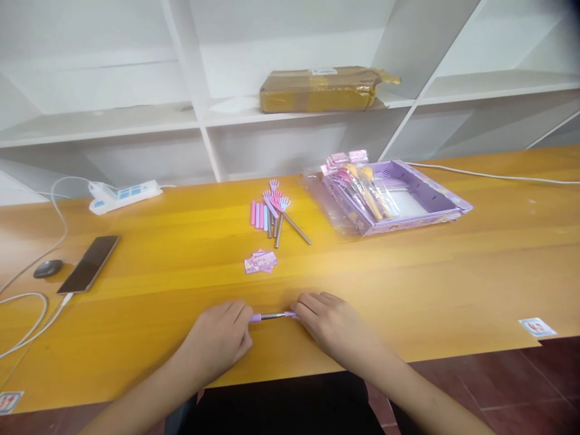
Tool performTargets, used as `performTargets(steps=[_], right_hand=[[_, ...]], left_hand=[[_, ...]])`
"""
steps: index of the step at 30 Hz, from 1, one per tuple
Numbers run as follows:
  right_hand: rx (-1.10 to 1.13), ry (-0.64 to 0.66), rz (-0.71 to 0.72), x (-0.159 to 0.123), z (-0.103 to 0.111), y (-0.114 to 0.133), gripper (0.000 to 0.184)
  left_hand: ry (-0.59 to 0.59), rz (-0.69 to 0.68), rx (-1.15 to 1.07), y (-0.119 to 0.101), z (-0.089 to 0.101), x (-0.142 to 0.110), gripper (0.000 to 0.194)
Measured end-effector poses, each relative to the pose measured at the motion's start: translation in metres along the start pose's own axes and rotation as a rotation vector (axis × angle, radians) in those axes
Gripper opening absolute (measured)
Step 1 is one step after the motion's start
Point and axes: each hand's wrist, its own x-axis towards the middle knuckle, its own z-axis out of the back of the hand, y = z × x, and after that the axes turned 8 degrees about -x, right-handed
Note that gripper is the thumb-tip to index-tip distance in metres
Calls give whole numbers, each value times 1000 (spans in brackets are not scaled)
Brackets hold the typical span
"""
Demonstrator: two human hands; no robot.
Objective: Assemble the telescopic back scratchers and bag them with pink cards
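Together, two bare hands hold one back scratcher [272, 316] just above or on the near part of a wooden table [408, 284], close to its front edge. The left hand [223, 333] is curled around a purple handle; the right hand [327, 323] closes with bent fingers over the other end, mostly covering it.

Beyond them sit at least four claw-headed scratchers [279, 211], two purple, one pink and one blue, with four loose sleeves [259, 215] side by side on their left. At least three cards [261, 261] overlap nearer the hands. One purple box [423, 208] stands at right, bearing several bagged scratchers [362, 187], two with yellow heads. One phone [89, 264], one mouse [48, 268] and one power strip [125, 194] occupy the left; one carton [317, 90] rests on a white shelf [231, 115].

The held rod is slim, shiny metal between smooth purple ends. The sleeves are short, rounded tubes; the bags are clear, crinkled plastic, the box shallow and printed, the carton wrapped in glossy brown tape.

The scratcher's long axis runs side to side, nearly level with the table's front edge, its handle pointing left.
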Motion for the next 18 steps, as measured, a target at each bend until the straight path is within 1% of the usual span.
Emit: performTargets(steps=[3, 6, 8, 11, 13, 15, 18], right_hand=[[25, -11, 37, 0, -2, 0, 16], [45, -3, 45, -2, -1, -3, 13], [49, 1, 46, -3, 1, -5, 12], [25, -19, 35, -6, 6, -12, 14], [2, -41, 7, -12, 9, -22, 18], [-28, -68, -47, -24, 13, -39, 22], [-130, -152, -135, -57, 23, -81, 28]], left_hand=[[65, 39, -26, -3, 2, -2, 15], [154, 123, -57, -3, 3, -6, 13], [173, 162, -34, -1, 1, -9, 10], [163, 173, 43, 7, -3, -13, 20], [149, 184, 92, 17, -2, -17, 24], [113, 212, 145, 32, 5, -26, 25], [5, 246, 245, 67, 23, -50, 26]])
